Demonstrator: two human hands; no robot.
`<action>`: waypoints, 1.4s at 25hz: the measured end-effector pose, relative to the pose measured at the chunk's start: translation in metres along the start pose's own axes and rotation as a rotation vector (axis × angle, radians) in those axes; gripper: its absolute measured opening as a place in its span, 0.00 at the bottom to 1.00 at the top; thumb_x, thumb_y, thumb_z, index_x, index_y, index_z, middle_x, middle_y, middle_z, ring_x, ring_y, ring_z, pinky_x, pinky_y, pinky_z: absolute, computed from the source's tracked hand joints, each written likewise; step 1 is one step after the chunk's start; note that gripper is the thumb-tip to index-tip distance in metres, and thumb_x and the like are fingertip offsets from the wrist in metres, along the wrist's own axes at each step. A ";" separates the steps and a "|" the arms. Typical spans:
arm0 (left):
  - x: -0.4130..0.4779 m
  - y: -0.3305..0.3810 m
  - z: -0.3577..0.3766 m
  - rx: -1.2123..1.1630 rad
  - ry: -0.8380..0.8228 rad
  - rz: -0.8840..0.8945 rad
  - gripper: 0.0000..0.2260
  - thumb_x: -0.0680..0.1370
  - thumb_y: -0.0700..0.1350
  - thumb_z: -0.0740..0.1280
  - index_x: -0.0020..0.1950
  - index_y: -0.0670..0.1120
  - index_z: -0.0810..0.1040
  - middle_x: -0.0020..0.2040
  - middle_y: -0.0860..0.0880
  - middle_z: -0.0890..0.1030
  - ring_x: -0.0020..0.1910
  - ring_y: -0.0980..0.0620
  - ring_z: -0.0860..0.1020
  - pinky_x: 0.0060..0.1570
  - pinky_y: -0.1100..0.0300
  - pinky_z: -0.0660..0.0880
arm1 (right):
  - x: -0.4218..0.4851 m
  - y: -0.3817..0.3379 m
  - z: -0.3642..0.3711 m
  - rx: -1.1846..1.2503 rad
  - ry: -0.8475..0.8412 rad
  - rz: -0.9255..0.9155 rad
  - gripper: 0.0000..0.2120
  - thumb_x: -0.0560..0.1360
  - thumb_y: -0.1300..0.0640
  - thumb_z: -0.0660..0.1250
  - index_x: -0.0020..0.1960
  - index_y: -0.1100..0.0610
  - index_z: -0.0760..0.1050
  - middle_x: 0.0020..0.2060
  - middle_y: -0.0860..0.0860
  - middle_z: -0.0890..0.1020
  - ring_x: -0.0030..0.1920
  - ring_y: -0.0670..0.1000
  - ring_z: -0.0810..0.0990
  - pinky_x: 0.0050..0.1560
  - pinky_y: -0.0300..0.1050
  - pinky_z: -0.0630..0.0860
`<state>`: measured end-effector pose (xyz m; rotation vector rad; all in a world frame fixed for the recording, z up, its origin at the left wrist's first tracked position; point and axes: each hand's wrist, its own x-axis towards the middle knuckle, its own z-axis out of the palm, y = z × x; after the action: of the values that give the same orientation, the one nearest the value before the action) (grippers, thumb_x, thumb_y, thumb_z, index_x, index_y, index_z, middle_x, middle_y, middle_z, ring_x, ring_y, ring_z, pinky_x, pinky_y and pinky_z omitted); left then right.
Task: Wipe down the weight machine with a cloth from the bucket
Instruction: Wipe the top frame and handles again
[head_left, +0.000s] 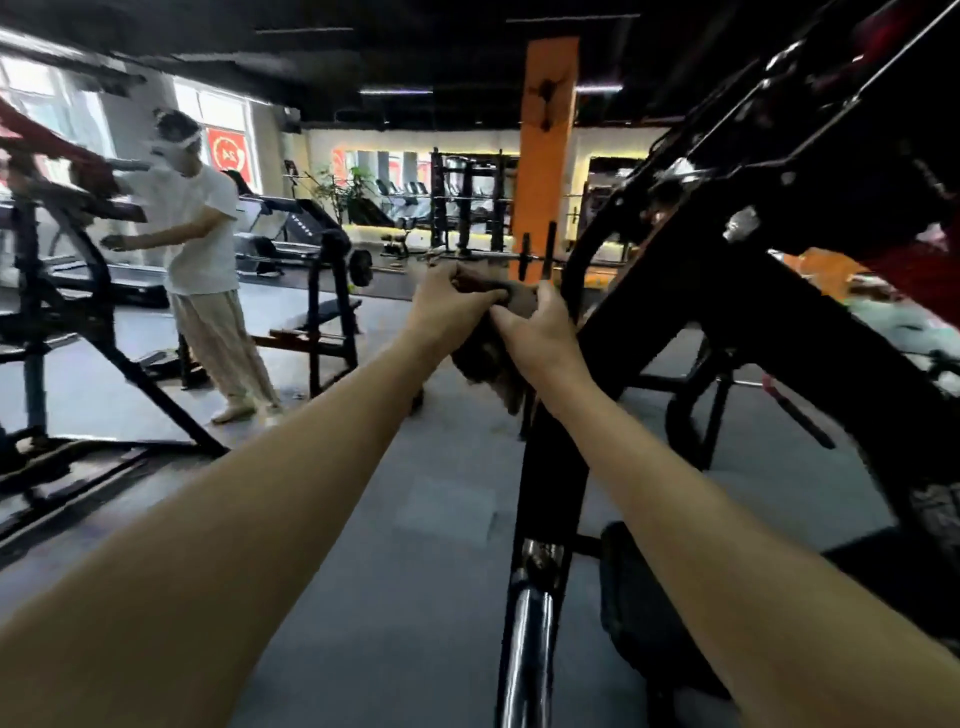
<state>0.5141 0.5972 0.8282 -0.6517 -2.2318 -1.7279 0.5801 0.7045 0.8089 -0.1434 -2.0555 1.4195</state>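
Dark brown cloth (485, 353), black weight machine (691, 291), orange pillar (545, 156), grey floor (363, 519)

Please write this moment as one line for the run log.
left hand: pinches cloth | right hand: holds cloth | cloth: beside machine frame, contact unclear | bucket: not seen

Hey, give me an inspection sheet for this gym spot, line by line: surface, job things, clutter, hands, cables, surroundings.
Surface: grey floor.
Job's things: dark cloth held up beside the black weight machine; bucket not in view.
Clutter: nothing seen.
Hands: left hand and right hand both grip the cloth.
Cables: nothing seen.
Surroundings: person in a white shirt at another machine on the left; bench; orange pillar behind.
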 end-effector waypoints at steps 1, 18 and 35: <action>0.000 0.000 0.008 -0.039 -0.046 0.039 0.08 0.74 0.42 0.77 0.45 0.46 0.79 0.41 0.51 0.82 0.45 0.52 0.82 0.46 0.64 0.78 | -0.009 -0.003 -0.006 -0.034 0.060 0.017 0.14 0.77 0.55 0.70 0.58 0.58 0.70 0.47 0.56 0.82 0.48 0.56 0.83 0.49 0.56 0.82; -0.043 0.077 0.056 -0.043 -0.528 0.298 0.22 0.83 0.55 0.56 0.70 0.42 0.73 0.62 0.43 0.79 0.60 0.45 0.78 0.57 0.52 0.77 | -0.074 -0.044 -0.092 -0.430 0.680 -0.256 0.08 0.81 0.58 0.66 0.60 0.57 0.75 0.57 0.51 0.77 0.55 0.47 0.76 0.56 0.35 0.72; -0.032 0.064 0.066 0.193 -0.491 0.469 0.17 0.80 0.42 0.64 0.69 0.46 0.71 0.61 0.46 0.80 0.57 0.45 0.79 0.53 0.53 0.76 | -0.052 0.008 -0.100 -0.769 0.649 -0.375 0.03 0.75 0.61 0.65 0.47 0.60 0.74 0.48 0.53 0.76 0.47 0.55 0.78 0.49 0.54 0.79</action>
<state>0.5777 0.6667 0.8503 -1.5364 -2.2379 -1.1963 0.6746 0.7667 0.8023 -0.4407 -1.8176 0.2423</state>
